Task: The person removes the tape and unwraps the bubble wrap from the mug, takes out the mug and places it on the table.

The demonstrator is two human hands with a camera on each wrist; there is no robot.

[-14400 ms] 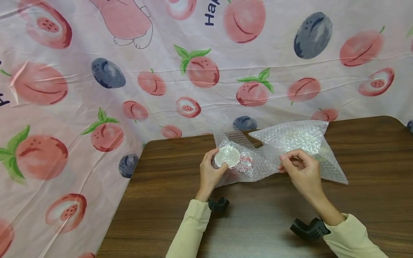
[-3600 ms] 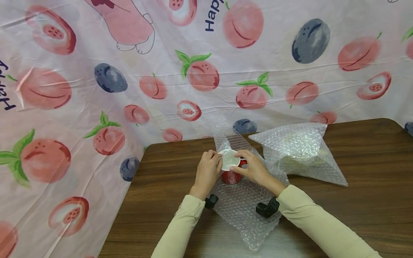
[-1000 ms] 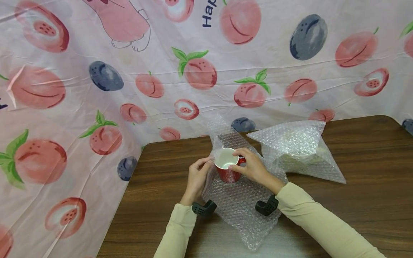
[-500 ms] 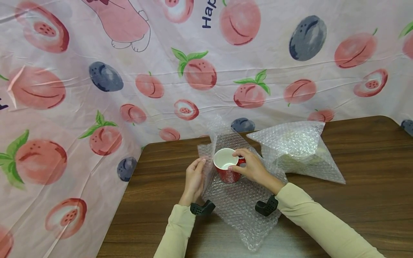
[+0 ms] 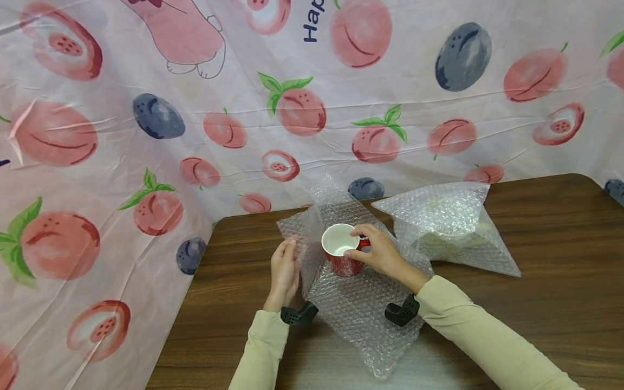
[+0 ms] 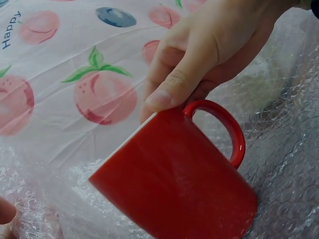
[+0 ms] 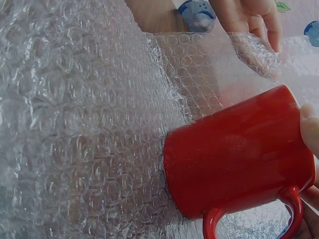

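Observation:
A red mug (image 5: 343,264) with a white inside stands on a sheet of bubble wrap (image 5: 361,317) on the brown table (image 5: 560,244). My right hand (image 5: 376,254) grips the mug's rim just above the handle, thumb on the outside (image 6: 164,97). The left wrist view shows the mug (image 6: 174,184) tilted on the wrap (image 6: 289,149). My left hand (image 5: 284,268) holds the wrap's left flap, raised and drawn away from the mug. In the right wrist view that hand (image 7: 249,15) shows behind the flap (image 7: 75,124), beyond the mug (image 7: 234,154).
A second bundle wrapped in bubble wrap (image 5: 448,225) lies to the right of the mug near the table's far edge. A pink fruit-print cloth (image 5: 146,135) hangs behind the table and to its left. Bare wood runs along the front and right.
My left hand has moved left and drawn the wrap's left flap off the mug, which now stands uncovered. The right hand keeps its grip on the rim.

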